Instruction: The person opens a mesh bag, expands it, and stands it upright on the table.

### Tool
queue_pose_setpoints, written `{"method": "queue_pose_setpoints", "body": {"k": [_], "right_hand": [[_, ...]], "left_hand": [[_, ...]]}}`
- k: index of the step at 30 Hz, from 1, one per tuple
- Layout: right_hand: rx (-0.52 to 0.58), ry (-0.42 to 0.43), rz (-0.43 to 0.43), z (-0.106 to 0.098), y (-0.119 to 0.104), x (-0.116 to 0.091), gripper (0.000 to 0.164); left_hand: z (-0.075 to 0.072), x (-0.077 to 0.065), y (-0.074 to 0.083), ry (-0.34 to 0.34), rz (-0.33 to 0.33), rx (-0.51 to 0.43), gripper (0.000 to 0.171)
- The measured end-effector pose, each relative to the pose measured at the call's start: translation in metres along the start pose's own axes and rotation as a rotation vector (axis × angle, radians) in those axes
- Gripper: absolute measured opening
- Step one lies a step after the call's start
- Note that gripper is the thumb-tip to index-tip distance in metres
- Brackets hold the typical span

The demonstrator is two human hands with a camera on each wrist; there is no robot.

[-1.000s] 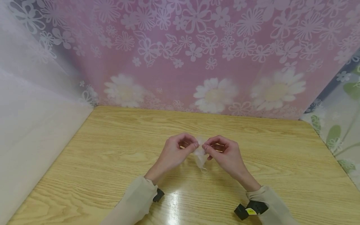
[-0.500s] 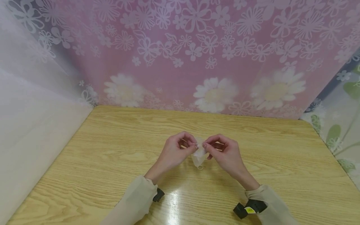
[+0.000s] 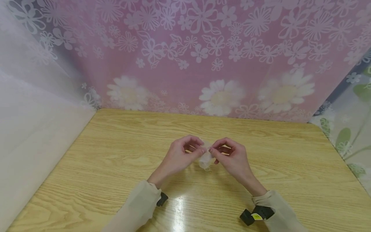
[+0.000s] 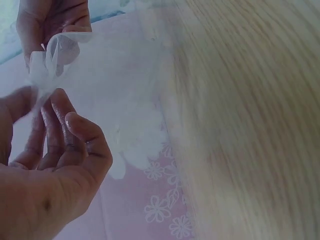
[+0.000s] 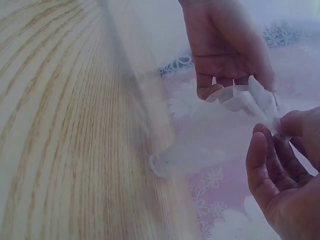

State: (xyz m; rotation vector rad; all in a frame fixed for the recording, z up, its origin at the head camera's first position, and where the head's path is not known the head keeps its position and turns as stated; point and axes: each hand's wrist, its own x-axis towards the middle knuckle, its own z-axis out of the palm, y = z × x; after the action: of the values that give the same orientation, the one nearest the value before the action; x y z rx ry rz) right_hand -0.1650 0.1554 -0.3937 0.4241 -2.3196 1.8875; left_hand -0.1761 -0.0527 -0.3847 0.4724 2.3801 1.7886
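Observation:
Between both hands hangs a small sheer white organza pouch [image 3: 204, 161], with a thin string loop at its lower end. My left hand [image 3: 185, 152] pinches its gathered upper edge between thumb and fingertips. From the other side my right hand [image 3: 232, 156] pinches the same edge, the two sets of fingertips nearly meeting. The left wrist view shows the translucent fabric [image 4: 115, 65] spreading away from the pinch. Folded, bunched cloth [image 5: 245, 100] stands up at the fingertips in the right wrist view. Fingers and folds partly hide the mouth of the pouch.
The hands are above a wood-grain table [image 3: 121, 154]. A pink floral curtain [image 3: 174, 74] hangs behind its far edge, with pale sheeting [image 3: 37, 106] at the left. Black wrist cameras, such as the right one [image 3: 255, 216], sit at both cuffs.
The lower part of the pouch has swung slightly left and drawn up, looking shorter and more rounded. The left thumb has shifted slightly towards the right fingertips; both arms stay nearly in place.

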Motion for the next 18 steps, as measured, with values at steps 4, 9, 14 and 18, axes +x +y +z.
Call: {"method": "queue_pose_setpoints", "body": {"k": [4, 9, 14, 18], "right_hand": [[-0.03, -0.015, 0.03, 0.0, -0.002, -0.0006, 0.013], [-0.044, -0.074, 0.083, -0.0022, -0.0016, -0.0013, 0.018], [-0.05, -0.093, 0.108, -0.0019, 0.0009, -0.0012, 0.014], [-0.07, -0.022, 0.107, -0.0001, 0.002, 0.0, 0.009]], "left_hand": [[0.0016, 0.0, 0.0009, 0.038, -0.004, 0.001, 0.007], [0.003, 0.0011, -0.0007, 0.102, -0.01, -0.039, 0.009], [0.0036, 0.0015, -0.0021, 0.135, 0.014, -0.057, 0.014], [0.0039, 0.001, -0.0018, 0.157, 0.024, -0.032, 0.015]]}}
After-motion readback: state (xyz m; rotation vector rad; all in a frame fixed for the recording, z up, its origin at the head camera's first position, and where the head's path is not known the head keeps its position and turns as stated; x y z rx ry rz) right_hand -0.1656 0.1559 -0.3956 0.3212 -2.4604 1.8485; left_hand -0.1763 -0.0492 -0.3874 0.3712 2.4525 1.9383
